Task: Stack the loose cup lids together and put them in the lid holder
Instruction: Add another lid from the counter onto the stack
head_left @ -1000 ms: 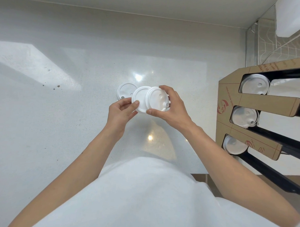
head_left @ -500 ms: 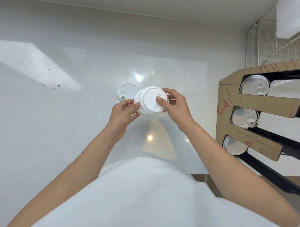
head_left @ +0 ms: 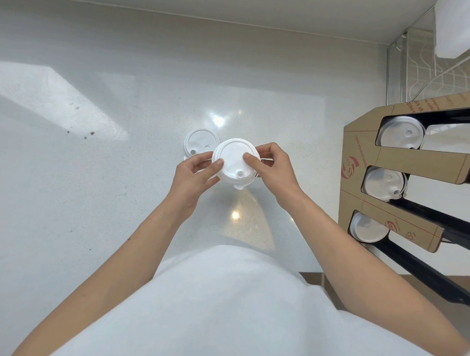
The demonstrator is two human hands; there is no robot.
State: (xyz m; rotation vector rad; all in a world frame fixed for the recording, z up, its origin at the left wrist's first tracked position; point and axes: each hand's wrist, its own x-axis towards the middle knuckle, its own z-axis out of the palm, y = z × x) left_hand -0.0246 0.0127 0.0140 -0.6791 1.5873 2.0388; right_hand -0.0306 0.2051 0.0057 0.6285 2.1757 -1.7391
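Note:
Both hands hold a small stack of white cup lids [head_left: 235, 162] above the white counter, top face toward me, a spout hole near its lower edge. My left hand [head_left: 194, 176] grips the stack's left rim with the thumb on top. My right hand [head_left: 274, 168] grips the right rim, thumb pressing the top face. Another white lid [head_left: 199, 144] lies flat on the counter just behind and left of the stack. The lid holder [head_left: 362, 161], brown cardboard with three slots, stands at the right; each slot shows lids.
The white counter [head_left: 95, 186] spreads wide to the left, with a few dark specks far left. A wire rack [head_left: 424, 75] stands behind the holder at the back right. My white apron fills the bottom of the view.
The two lids held apart a second ago have been brought together into one stack. The stack has turned so its top faces me, and both thumbs now rest on it.

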